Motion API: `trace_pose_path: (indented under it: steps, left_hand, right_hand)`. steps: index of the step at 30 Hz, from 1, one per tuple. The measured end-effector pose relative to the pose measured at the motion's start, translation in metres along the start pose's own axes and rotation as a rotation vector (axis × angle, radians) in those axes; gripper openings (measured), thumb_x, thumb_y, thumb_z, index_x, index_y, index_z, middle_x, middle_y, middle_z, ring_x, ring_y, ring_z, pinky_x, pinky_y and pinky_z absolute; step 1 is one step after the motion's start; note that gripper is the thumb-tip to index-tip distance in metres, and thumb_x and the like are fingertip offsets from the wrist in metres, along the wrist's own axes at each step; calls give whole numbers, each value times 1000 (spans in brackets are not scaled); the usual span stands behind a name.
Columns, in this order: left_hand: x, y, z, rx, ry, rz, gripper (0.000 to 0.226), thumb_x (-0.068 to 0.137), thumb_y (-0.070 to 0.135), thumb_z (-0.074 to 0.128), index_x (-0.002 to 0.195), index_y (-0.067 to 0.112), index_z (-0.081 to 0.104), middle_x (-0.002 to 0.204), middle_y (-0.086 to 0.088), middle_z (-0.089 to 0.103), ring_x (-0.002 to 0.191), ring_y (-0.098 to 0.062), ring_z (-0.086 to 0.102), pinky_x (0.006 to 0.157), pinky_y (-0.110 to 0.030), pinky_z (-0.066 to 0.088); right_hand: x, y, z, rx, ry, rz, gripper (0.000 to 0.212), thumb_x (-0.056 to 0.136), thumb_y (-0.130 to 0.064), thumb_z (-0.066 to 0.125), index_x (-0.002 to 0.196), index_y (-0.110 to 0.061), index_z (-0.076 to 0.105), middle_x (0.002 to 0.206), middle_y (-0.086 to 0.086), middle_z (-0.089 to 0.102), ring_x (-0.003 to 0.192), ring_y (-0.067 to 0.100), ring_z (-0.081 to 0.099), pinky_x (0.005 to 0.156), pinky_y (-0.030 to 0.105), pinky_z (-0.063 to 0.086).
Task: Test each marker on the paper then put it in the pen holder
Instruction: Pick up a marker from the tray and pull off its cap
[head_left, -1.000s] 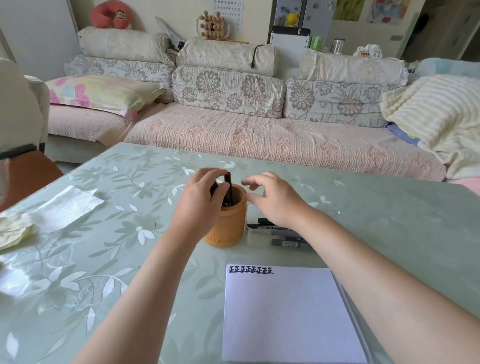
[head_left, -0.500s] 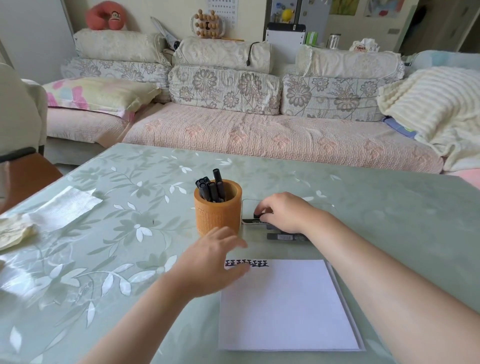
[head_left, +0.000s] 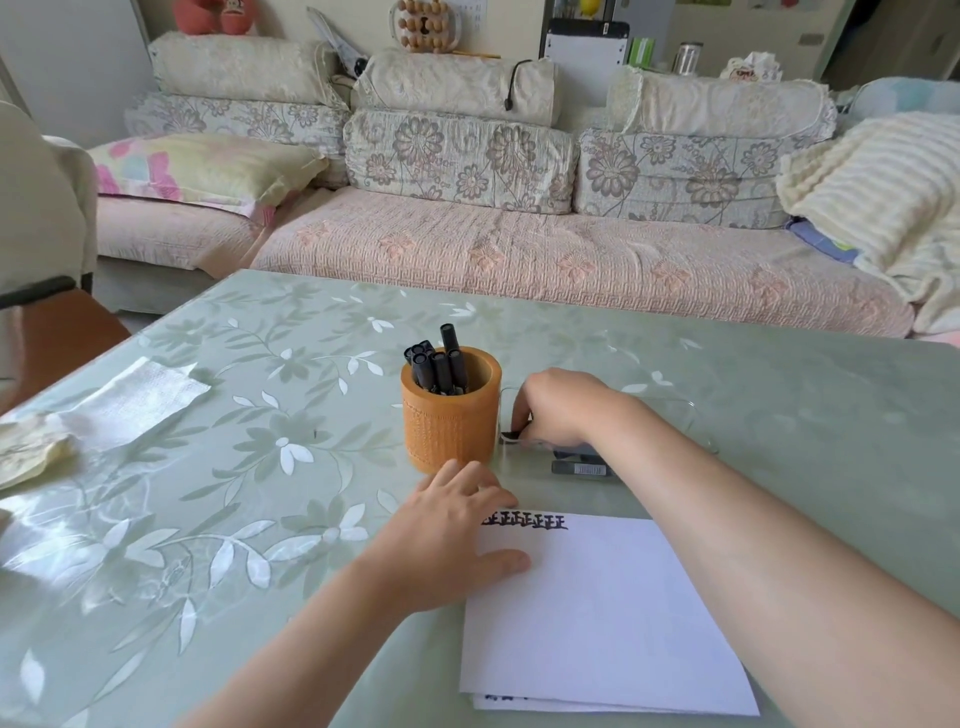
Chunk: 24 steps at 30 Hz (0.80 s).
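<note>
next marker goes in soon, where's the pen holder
In the head view the orange pen holder stands centre frame, just left of the right hand pinching a marker and beyond the left hand on the paper.

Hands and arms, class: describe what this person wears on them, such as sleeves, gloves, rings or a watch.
Nothing worn shows. The left hand and right hand have no gloves, watch or visible rings, and the forearms are sleeveless to the picture's edge.

Pen holder (head_left: 449, 421), markers (head_left: 439, 364) in it, stands on the table (head_left: 260, 467) left of loose markers (head_left: 579, 469), behind the paper (head_left: 597, 613).
</note>
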<state>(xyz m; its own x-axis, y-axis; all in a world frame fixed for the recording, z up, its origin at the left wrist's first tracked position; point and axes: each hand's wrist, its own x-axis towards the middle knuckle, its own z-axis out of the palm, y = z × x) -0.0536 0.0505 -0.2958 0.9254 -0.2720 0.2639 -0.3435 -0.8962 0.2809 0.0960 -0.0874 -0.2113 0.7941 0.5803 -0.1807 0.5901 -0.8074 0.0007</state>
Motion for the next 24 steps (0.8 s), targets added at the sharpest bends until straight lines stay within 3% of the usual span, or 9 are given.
trace_pose_path:
  steps: [4,8,12,17,21,24]
  left_hand:
    - [1,0,-1,9,-5,-5,61,78,77,38,123,38,54,115,19,44,106,-6,36,95,-22,33]
    - [4,2,-5,-39,20,-35,60,82,70,34,126,33,52,113,17,47,108,-7,40,94,-28,41]
    - [7,10,-14,-112,188,-93,46,85,56,36,117,29,54,106,15,50,104,-8,48,84,-33,49]
    - [8,21,-26,-255,401,-126,24,91,32,57,114,25,50,104,12,48,97,-12,55,80,-34,50]
    - [6,33,-31,-324,457,-164,18,92,28,58,104,24,46,102,14,48,94,-8,55,76,-34,51]
    - [4,39,-35,-351,448,-121,24,91,25,59,111,26,45,103,14,50,93,-1,53,76,-23,49]
  right_hand:
    - [-10,8,-3,68,73,-47,21,88,-36,62,108,-32,67,95,-6,53,92,19,56,74,32,47]
    - [-26,8,-8,157,168,-141,14,96,-34,51,107,-25,53,105,-2,51,99,23,53,85,41,45]
    - [-54,3,-21,178,252,-201,9,102,-29,46,106,-24,40,96,0,57,84,25,53,75,43,46]
    - [-84,-3,-24,204,314,-230,14,97,-36,55,109,-30,53,95,-7,59,85,17,52,74,35,42]
    - [-100,-6,-17,394,295,-190,11,92,-31,64,103,-31,62,89,-5,61,78,11,55,73,31,45]
    - [-112,-7,-8,427,276,-172,14,88,-30,69,101,-29,66,90,-8,62,79,8,54,72,24,42]
